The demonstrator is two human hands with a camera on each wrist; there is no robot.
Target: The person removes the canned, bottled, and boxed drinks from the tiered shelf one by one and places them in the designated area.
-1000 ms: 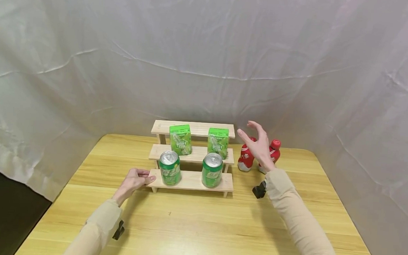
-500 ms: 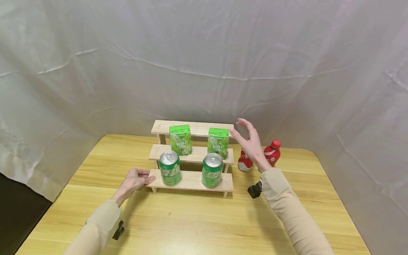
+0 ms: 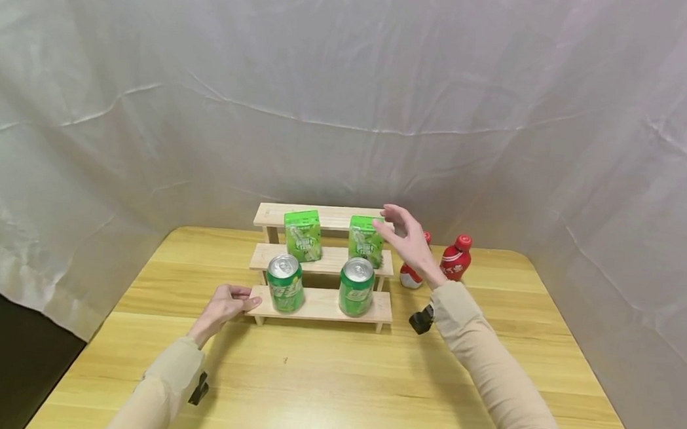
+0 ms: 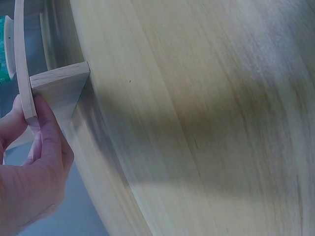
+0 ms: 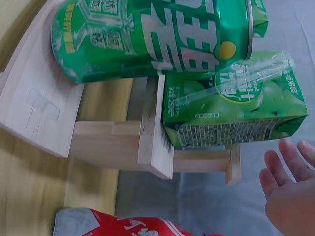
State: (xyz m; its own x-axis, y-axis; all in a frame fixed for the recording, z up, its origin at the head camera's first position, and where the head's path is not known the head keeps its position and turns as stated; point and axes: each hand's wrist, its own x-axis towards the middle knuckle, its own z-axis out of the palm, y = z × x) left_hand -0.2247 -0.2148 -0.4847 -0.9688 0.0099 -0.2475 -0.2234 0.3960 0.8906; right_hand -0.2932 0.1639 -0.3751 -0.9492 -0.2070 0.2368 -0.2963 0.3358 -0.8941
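Note:
My left hand [image 3: 225, 307] pinches the left end of the bottom board of a three-tier wooden shelf [image 3: 320, 310], thumb on top and fingers beneath, as the left wrist view confirms. By the top of the right-hand green juice box [image 3: 366, 243] is my right hand [image 3: 410, 245], its fingers spread and not closed around it. That box stands upright on the middle tier and has a wrapped straw [image 5: 236, 83] on its side. A second juice box [image 3: 303, 235] stands to its left. Two green soda cans, the left can [image 3: 286, 284] and the right can [image 3: 357, 287], stand on the bottom tier.
Right of the shelf, two red bottles stand on the wooden table [image 3: 333, 384]: the nearer-to-shelf bottle [image 3: 411, 276] is partly hidden by my right hand, the other bottle [image 3: 456, 257] beside it. A pale curtain [image 3: 350, 110] closes off the back and sides.
My right hand has moved left, from in front of the red bottles to the top of the right juice box. The left hand stays at the board's end.

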